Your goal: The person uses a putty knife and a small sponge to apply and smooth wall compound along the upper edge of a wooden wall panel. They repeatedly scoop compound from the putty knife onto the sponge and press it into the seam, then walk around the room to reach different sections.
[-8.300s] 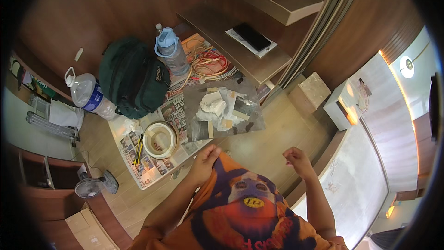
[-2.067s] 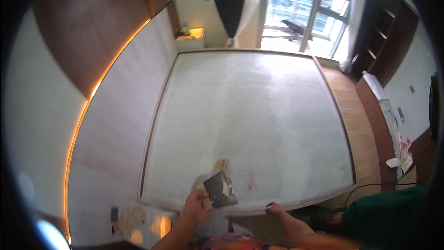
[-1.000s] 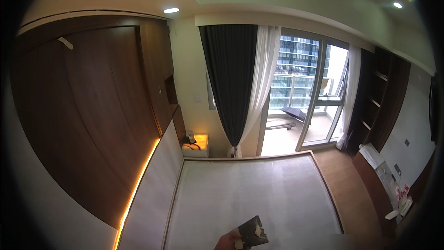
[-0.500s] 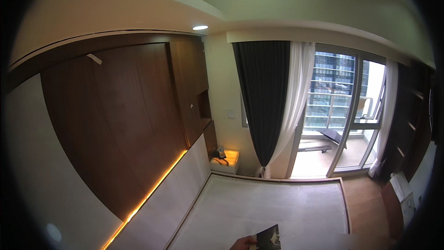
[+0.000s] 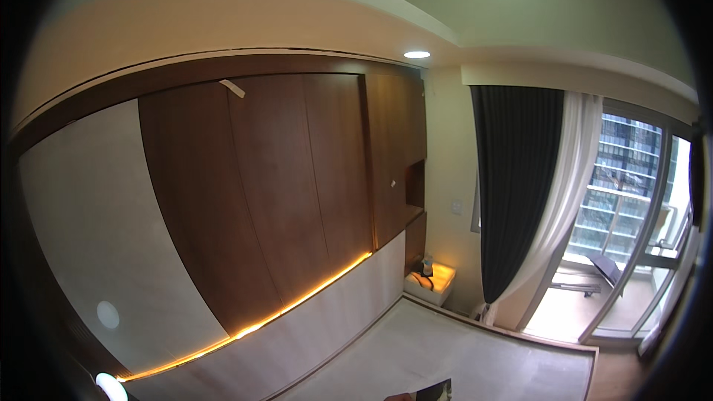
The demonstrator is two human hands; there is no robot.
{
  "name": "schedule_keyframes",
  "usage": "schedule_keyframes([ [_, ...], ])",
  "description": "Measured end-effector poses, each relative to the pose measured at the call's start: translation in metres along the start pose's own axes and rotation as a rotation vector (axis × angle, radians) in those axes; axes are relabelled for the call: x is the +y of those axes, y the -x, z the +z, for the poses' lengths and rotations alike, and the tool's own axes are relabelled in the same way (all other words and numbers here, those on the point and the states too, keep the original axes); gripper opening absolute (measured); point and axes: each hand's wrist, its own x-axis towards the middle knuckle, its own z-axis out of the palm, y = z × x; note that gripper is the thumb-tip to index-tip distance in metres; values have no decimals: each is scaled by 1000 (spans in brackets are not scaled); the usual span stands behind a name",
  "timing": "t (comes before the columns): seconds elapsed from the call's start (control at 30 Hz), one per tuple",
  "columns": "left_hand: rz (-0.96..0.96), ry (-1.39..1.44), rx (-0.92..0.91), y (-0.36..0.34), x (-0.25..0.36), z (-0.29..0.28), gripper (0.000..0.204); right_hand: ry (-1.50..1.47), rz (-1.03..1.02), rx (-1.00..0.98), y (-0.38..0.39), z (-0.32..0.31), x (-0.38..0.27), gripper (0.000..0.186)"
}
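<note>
Black with a pale smear, the scraper now shows only its upper part at the bottom of your view, in front of the grey bed base, left of that base's far right corner. Your left hand holds it by its left edge, though just a sliver of that hand shows. Your right hand is out of sight, so you cannot tell its state. Since a second ago your gaze has swung left, bringing the brown wall panels and glowing light strip to the middle and shifting the dark curtain rightward. For the work in hand, that leaves any contact at the scraper's lower edge impossible to judge.
</note>
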Motion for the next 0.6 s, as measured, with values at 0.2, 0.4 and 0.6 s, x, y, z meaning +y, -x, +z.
schedule_keyframes([
  [0.2,-34,174,67,-71,55,-41,36,176,82,-101,-77,44,-96,33],
  [0.4,22,78,0,-82,145,-25,27,331,71,-170,-160,87,-204,31],
  [0.6,217,178,110,-61,211,-24,24,454,13,-303,-239,159,-279,30],
])
